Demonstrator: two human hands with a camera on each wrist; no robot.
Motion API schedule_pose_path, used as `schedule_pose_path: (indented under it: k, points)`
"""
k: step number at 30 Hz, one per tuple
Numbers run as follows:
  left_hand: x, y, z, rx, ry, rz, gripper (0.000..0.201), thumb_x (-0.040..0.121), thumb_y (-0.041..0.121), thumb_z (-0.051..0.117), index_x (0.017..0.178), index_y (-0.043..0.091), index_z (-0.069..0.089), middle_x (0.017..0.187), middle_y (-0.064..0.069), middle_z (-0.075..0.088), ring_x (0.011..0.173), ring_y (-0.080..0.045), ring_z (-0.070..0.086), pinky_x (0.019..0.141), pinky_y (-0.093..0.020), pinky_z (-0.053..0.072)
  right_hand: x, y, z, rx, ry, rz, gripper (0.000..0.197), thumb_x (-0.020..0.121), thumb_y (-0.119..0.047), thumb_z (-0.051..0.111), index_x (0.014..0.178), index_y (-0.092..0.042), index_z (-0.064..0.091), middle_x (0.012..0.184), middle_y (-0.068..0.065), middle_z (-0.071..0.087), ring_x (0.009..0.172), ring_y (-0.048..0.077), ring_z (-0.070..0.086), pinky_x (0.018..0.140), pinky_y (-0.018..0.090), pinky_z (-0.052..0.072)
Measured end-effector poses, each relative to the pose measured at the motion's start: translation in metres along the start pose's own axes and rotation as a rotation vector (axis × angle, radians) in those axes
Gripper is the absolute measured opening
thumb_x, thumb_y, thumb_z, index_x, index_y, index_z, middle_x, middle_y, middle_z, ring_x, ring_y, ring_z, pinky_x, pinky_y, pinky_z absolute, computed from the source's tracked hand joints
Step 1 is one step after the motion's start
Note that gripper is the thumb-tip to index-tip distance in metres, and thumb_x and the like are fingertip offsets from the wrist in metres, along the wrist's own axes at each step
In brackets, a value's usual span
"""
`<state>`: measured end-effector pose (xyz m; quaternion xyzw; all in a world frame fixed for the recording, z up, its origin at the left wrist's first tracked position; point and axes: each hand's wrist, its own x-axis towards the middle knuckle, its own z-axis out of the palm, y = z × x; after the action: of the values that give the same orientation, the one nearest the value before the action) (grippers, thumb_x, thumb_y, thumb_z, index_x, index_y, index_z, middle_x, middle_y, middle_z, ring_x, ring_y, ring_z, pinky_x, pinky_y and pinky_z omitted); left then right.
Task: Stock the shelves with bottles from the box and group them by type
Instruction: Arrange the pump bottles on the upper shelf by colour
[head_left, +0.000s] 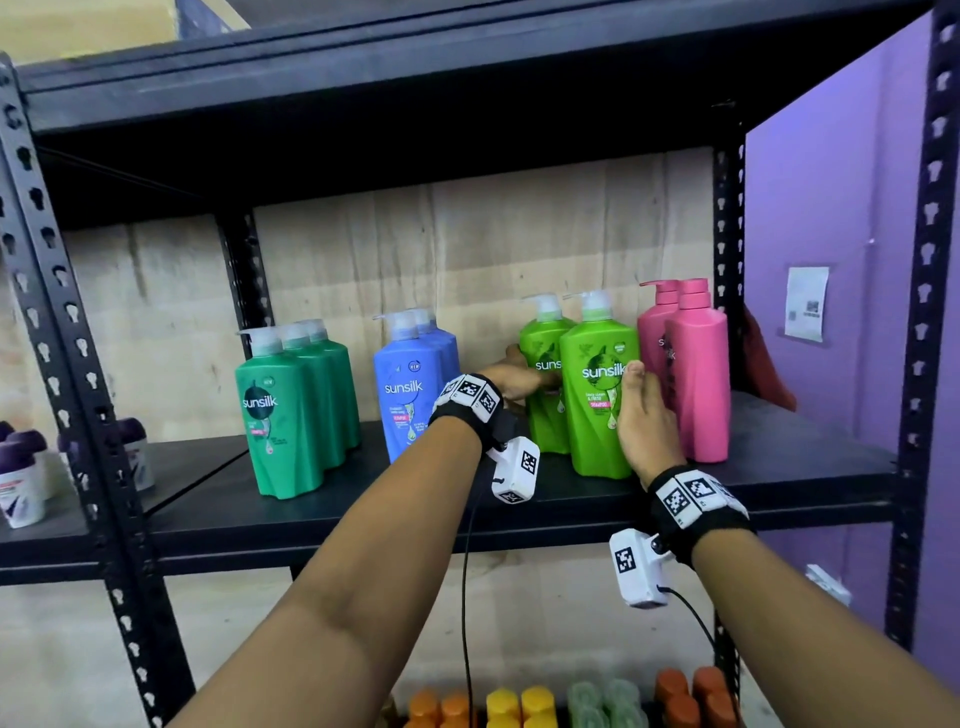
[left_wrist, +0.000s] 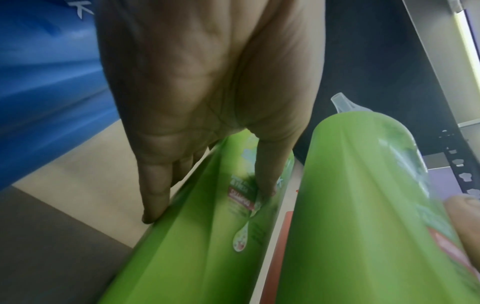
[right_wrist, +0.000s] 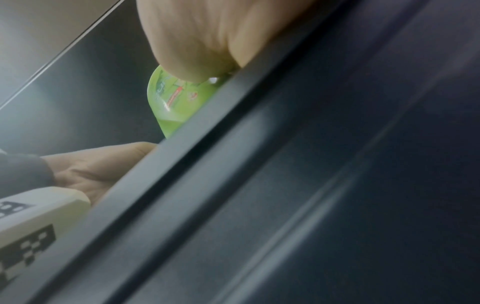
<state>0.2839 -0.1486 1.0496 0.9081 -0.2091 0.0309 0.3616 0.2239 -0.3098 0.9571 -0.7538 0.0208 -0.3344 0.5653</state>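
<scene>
Two light green Sunsilk pump bottles stand on the black shelf (head_left: 322, 519), between the blue group and the pink group. My left hand (head_left: 530, 376) grips the rear green bottle (head_left: 540, 343); in the left wrist view the thumb lies on this rear green bottle's (left_wrist: 207, 236) label and the fingers (left_wrist: 155, 197) wrap behind it. My right hand (head_left: 649, 384) holds the front green bottle (head_left: 597, 405), thumb on its label and fingers down its right side against the pink bottles. In the right wrist view the shelf edge (right_wrist: 233, 185) hides most of the front green bottle (right_wrist: 176, 98).
Dark green bottles (head_left: 291, 410) stand at the left, blue bottles (head_left: 410, 384) beside them, and pink bottles (head_left: 696, 374) at the right by the upright post (head_left: 727, 234). Small purple-capped containers (head_left: 21, 473) sit on the neighbouring shelf. Coloured caps (head_left: 519, 706) fill the shelf below.
</scene>
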Motion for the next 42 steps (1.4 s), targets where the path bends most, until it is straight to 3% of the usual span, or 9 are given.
schedule_pose_path:
  k: [8,16,18,21,26,31,35,39,42]
  points:
    - [0.008,-0.004,0.009,-0.069,-0.044,0.055,0.024,0.103,0.019,0.056,0.121,0.005,0.062,0.122,-0.018,0.064,0.104,-0.021,0.058,0.095,-0.037,0.049,-0.003,-0.004,0.000,-0.006,-0.001,0.009,0.100,0.071,-0.099,0.009,0.134,-0.030,0.043,0.120,0.016,0.064,0.119,0.039,0.059,0.098,0.042,0.040]
    - [0.001,0.000,0.007,-0.025,-0.006,0.106,0.010,0.103,0.023,0.056,0.094,0.024,0.059,0.106,-0.004,0.064,0.077,-0.003,0.060,0.064,-0.008,0.047,-0.006,-0.005,-0.005,-0.038,-0.035,-0.029,0.096,0.070,-0.098,0.030,0.134,-0.027,0.042,0.132,0.010,0.063,0.118,0.034,0.060,0.093,0.034,0.041]
    - [-0.003,0.003,0.007,-0.057,-0.028,0.084,0.009,0.104,0.024,0.055,0.100,0.023,0.062,0.114,-0.006,0.066,0.081,-0.001,0.062,0.064,-0.005,0.047,-0.006,-0.005,-0.004,-0.010,-0.035,-0.046,0.078,0.076,-0.092,0.037,0.125,-0.033,0.045,0.126,0.004,0.066,0.112,0.029,0.063,0.090,0.031,0.040]
    - [-0.008,0.007,0.008,-0.047,-0.048,0.002,0.035,0.107,0.030,0.047,0.131,0.007,0.059,0.138,-0.013,0.060,0.116,-0.023,0.061,0.092,-0.023,0.046,-0.005,-0.005,-0.005,0.036,-0.067,-0.057,0.059,0.078,-0.082,0.044,0.117,-0.038,0.044,0.121,-0.001,0.067,0.106,0.026,0.064,0.095,0.035,0.045]
    - [-0.019,0.006,0.008,-0.247,0.028,-0.100,0.032,0.105,0.024,0.053,0.131,0.008,0.059,0.128,-0.013,0.065,0.106,-0.025,0.062,0.102,-0.044,0.053,-0.001,-0.002,-0.002,0.048,-0.183,-0.072,0.040,0.082,-0.053,0.043,0.118,-0.039,0.048,0.118,-0.003,0.065,0.107,0.023,0.061,0.091,0.036,0.045]
    - [-0.038,0.000,0.008,-0.460,0.167,-0.099,0.036,0.106,0.026,0.048,0.136,0.008,0.057,0.117,-0.006,0.060,0.093,-0.016,0.061,0.076,-0.036,0.060,0.002,0.000,0.001,0.076,-0.263,-0.061,0.057,0.079,-0.052,0.038,0.134,-0.041,0.047,0.126,-0.009,0.060,0.115,0.016,0.056,0.088,0.030,0.038]
    - [-0.051,-0.009,0.014,-0.576,0.171,-0.090,0.038,0.108,0.024,0.044,0.143,0.011,0.049,0.128,-0.005,0.059,0.123,-0.025,0.059,0.085,-0.041,0.058,0.003,0.001,0.002,-0.006,-0.276,-0.026,0.066,0.079,-0.058,0.040,0.142,-0.039,0.039,0.128,-0.003,0.061,0.107,0.017,0.055,0.088,0.029,0.036]
    - [-0.060,-0.015,0.022,-0.541,0.128,-0.024,0.045,0.102,0.019,0.055,0.146,0.015,0.047,0.138,-0.004,0.061,0.121,-0.018,0.061,0.089,-0.040,0.059,0.004,0.004,0.004,-0.053,-0.259,-0.035,0.059,0.086,-0.058,0.046,0.139,-0.034,0.044,0.134,0.003,0.061,0.111,0.019,0.057,0.091,0.031,0.039]
    - [-0.064,-0.021,0.028,-0.502,0.126,0.035,0.057,0.097,0.019,0.066,0.149,0.015,0.043,0.142,-0.004,0.057,0.120,-0.018,0.061,0.077,-0.031,0.060,0.007,0.007,0.005,-0.059,-0.246,-0.102,0.051,0.096,-0.047,0.052,0.143,-0.026,0.048,0.146,0.003,0.053,0.130,0.021,0.051,0.111,0.039,0.039]
